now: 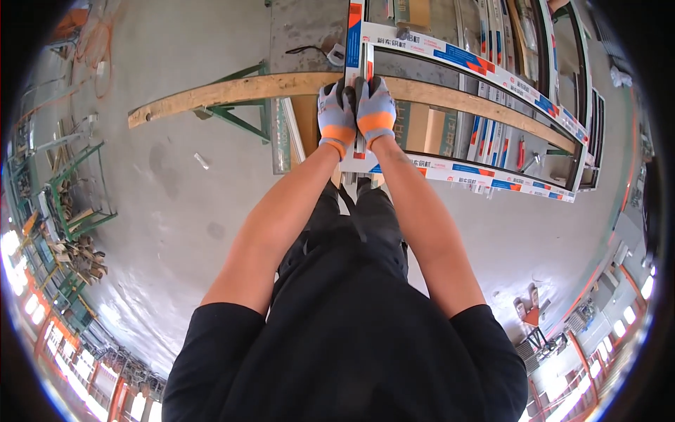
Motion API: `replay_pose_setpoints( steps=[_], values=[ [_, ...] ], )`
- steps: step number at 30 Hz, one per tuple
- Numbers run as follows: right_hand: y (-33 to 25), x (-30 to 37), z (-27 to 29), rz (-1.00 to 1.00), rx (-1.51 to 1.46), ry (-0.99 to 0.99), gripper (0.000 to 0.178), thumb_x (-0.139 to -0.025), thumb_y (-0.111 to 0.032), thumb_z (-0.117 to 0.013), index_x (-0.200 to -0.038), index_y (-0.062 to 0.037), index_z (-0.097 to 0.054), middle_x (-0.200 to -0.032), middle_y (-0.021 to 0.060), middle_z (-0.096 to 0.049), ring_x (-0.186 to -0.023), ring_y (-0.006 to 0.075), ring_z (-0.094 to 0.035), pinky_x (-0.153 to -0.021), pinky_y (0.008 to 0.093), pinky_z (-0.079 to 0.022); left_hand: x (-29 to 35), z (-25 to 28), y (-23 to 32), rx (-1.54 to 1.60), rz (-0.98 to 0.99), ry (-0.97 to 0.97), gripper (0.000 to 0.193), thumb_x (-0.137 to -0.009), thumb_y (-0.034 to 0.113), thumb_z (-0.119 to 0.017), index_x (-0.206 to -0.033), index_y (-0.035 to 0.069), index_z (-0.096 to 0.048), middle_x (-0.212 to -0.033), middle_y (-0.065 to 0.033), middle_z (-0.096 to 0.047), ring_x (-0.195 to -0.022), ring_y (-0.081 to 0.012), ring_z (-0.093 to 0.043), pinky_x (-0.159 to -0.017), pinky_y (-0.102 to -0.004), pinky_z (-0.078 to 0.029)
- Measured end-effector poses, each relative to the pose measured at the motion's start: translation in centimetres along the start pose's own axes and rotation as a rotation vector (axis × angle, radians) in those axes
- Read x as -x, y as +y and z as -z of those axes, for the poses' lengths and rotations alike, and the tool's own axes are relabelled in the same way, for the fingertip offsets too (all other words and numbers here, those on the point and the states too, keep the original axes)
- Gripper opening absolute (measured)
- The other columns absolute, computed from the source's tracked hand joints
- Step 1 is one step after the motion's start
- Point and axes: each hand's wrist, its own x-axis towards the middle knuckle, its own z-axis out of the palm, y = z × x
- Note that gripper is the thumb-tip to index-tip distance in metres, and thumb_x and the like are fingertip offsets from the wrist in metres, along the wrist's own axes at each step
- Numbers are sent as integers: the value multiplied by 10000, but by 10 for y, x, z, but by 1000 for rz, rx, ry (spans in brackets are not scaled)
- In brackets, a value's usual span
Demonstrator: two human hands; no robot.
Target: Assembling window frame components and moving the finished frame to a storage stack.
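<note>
Both my hands wear grey work gloves with orange cuffs and dark fingertips. My left hand (337, 116) and my right hand (375, 111) sit side by side on the left end bar of a large metal window frame (464, 169). Their fingers curl over the bar from both sides, and the fingertips are partly hidden. White protective film with blue and orange-red patches covers the frame. It lies across a long wooden beam (239, 87), which passes beneath my hands. A tape measure (337, 55) rests just beyond my left hand.
A green metal trestle (246, 119) stands under the beam's left part. More frames (573, 56) lie at the upper right, with wrapped profiles (489, 133) and cardboard (415, 126) below. A red-handled tool (521, 153) shows through the frame. Scrap pieces (81, 257) are piled far left.
</note>
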Motion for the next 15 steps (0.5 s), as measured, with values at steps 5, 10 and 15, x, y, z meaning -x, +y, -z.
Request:
replay_pose_setpoints(
  steps=[5,10,15],
  values=[
    [1,19,-21,66,-30,42,389,-952,-401,-508,-1077,-53,-629,-944,230,-690,-893,423,-655,-806,485,-515,14,28,-22,70,5,16,314,-965,226,-499,-1155,18,-636,-1136,-205,-619,-1042,-374,-585,-909,-393,-461],
    [-1,20,-32,93,41,100,383,-957,-393,-505,-1010,-47,-661,-948,224,-692,-914,422,-651,-802,492,-504,40,102,-79,231,112,158,228,-923,191,-576,-1059,33,-668,-1024,-189,-657,-953,-376,-617,-859,-420,-482],
    [16,20,-18,136,12,85,392,-955,-397,-508,-973,-35,-659,-917,233,-689,-877,424,-655,-788,501,-505,109,123,-166,-282,435,148,496,-843,378,-686,-1207,55,-591,-1066,-163,-671,-1019,-334,-631,-885,-417,-496]
  ],
)
